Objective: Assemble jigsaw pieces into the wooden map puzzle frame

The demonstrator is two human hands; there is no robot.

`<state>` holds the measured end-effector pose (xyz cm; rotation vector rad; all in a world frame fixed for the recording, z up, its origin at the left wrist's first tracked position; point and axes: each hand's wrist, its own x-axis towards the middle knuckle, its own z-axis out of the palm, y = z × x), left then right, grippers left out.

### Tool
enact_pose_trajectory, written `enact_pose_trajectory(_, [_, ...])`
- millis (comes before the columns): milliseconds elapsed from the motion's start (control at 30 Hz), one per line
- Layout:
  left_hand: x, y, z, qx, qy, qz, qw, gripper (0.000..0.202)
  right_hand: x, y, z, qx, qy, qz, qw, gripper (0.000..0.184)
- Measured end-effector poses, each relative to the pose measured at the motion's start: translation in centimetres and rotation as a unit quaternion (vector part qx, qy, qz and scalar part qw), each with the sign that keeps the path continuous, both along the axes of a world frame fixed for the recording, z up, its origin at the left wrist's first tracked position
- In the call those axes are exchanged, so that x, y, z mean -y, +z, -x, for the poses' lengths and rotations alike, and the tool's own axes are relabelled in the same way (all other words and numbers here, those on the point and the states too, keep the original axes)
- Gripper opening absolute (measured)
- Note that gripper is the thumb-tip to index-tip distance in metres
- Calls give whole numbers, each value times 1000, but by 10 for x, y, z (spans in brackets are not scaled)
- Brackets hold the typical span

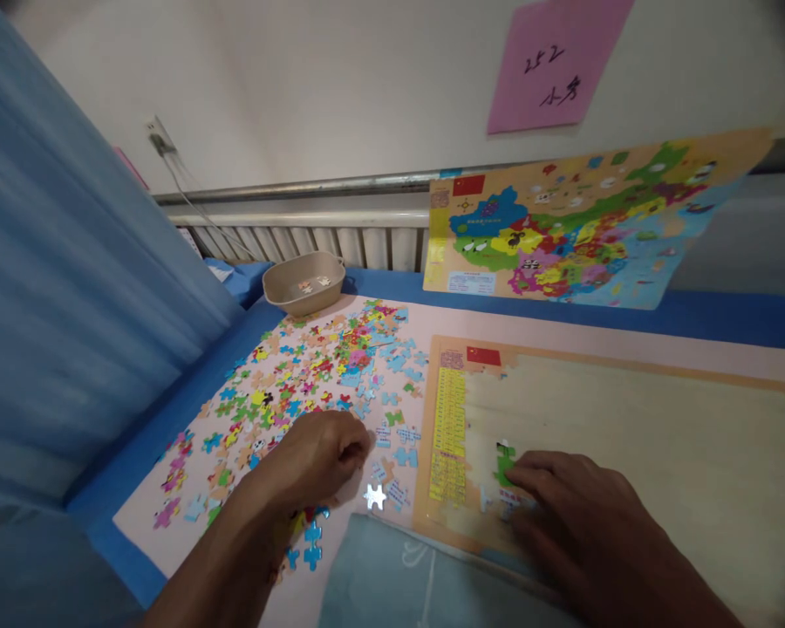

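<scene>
the right hand [579,506], thumb and fingers apart, touches the green piece [504,464] on the puzzle board [641,410]; light, flat pressure should suit it. the left hand [324,445] curls, whether pinching anything i cannot tell.

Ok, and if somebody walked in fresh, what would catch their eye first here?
Probably the colourful map sheet standing at the back right, below a pink handwritten note on the wall. Next, perhaps, the scattered puzzle pieces at the left, near the curled left hand. Then the mostly bare puzzle board at the right, where the right hand is at a green piece.
</scene>
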<state>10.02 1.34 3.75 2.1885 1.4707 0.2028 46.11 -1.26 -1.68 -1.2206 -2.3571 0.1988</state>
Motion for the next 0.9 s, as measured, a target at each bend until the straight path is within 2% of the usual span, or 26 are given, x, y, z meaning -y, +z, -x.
enact_pose_trajectory(133, [2, 2, -8, -6, -15, 10, 1000, 16, 0, 0, 2, 4, -3, 13, 1000, 20])
enact_pose_trajectory(300, [7, -2, -22, -43, 3, 14, 999, 3, 4, 12, 8, -1, -11, 52, 999, 20])
enact_pose_trajectory(467, [8, -9, -20, -64, -16, -11, 998, 11, 8, 22, 11, -2, -24, 104, 994, 26])
enact_pose_trajectory(700, [5, -16, -13, -69, -47, -53, 995, 21, 9, 27, 14, -6, -37, 139, 990, 32])
enact_pose_trajectory(900, [4, -8, -16, -99, -16, -21, 995, 10, 13, 32, 17, -16, -51, 128, 990, 33])
